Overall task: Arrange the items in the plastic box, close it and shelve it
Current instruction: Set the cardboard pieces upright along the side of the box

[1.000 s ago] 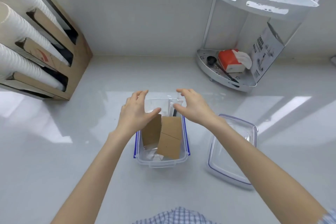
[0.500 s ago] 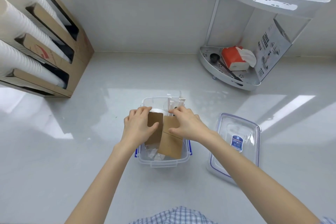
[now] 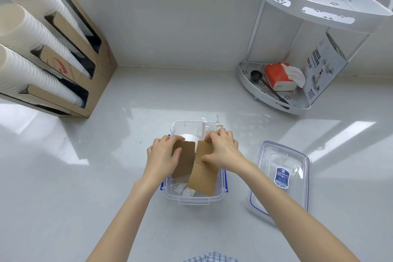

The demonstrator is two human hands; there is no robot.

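A clear plastic box (image 3: 194, 199) with blue side clips stands open on the white counter in front of me. Two brown cardboard sleeves stick up out of it, leaning side by side. My left hand (image 3: 162, 156) grips the left cardboard sleeve (image 3: 184, 162) at its top edge. My right hand (image 3: 223, 150) grips the right cardboard sleeve (image 3: 203, 178) near its top. Behind them inside the box are a white round item (image 3: 189, 137) and clear plastic pieces (image 3: 204, 130). The box's clear lid (image 3: 282, 178), blue-rimmed with a blue label, lies flat to the right.
A white two-tier corner rack (image 3: 276, 100) stands at the back right, holding an orange tissue pack (image 3: 279, 77), a black scoop and a printed carton (image 3: 323, 66). A cardboard dispenser (image 3: 85, 70) with stacks of white paper cups fills the left side.
Both hands came down from above the box and closed on the tops of the cardboard sleeves. The sleeves stand a little more upright and closer together.
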